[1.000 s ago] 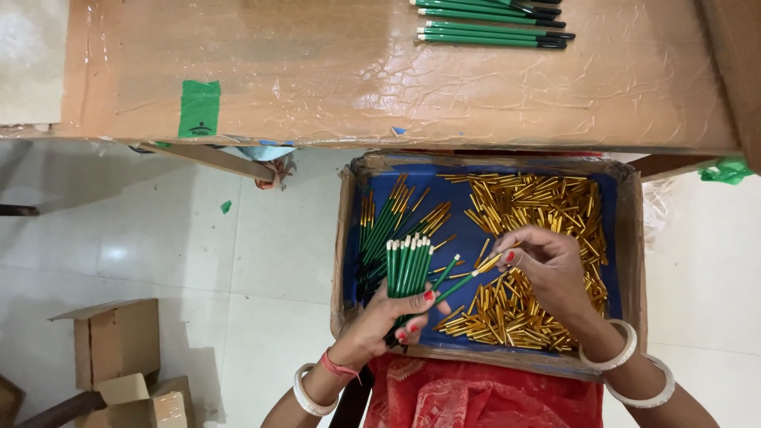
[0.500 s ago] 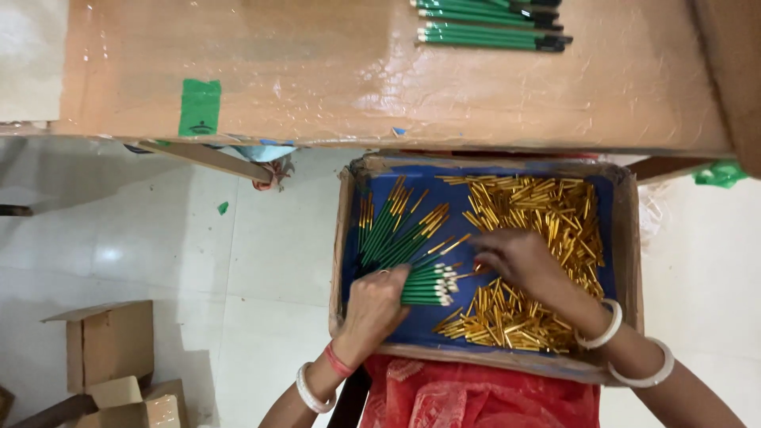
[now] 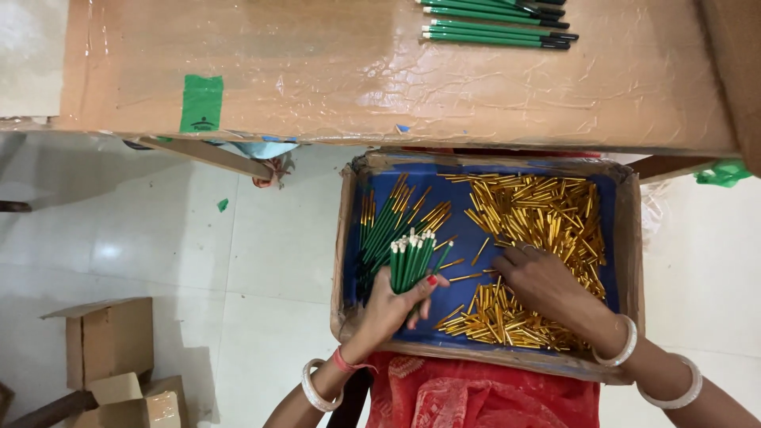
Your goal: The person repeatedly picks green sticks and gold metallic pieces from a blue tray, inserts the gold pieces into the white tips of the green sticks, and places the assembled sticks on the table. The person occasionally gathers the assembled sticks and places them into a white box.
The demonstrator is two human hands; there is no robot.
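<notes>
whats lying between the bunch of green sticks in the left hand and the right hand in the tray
In the head view, a few loose gold tubes lie on the blue tray floor between the green bunch in the left hand and the right hand.

Finished green pencils [image 3: 495, 24] on a taped brown tabletop [image 3: 357, 71]; possibly empty cardboard boxes [image 3: 111, 357] on pale floor tiles [image 3: 158, 254].

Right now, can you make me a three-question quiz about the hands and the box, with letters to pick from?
1. Where does the right hand rest?
A. On the gold tubes
B. On the table
C. On the floor

2. What colour are the sticks that the left hand holds?
A. Red
B. Green
C. Yellow

3. How does the left hand hold them?
A. Loose, one at a time
B. As an upright bunch
C. Flat on the table

Answers: 1 A, it lies on the gold pile in the box. 2 B, green shafts. 3 B, fingers wrap the bunch.
</notes>
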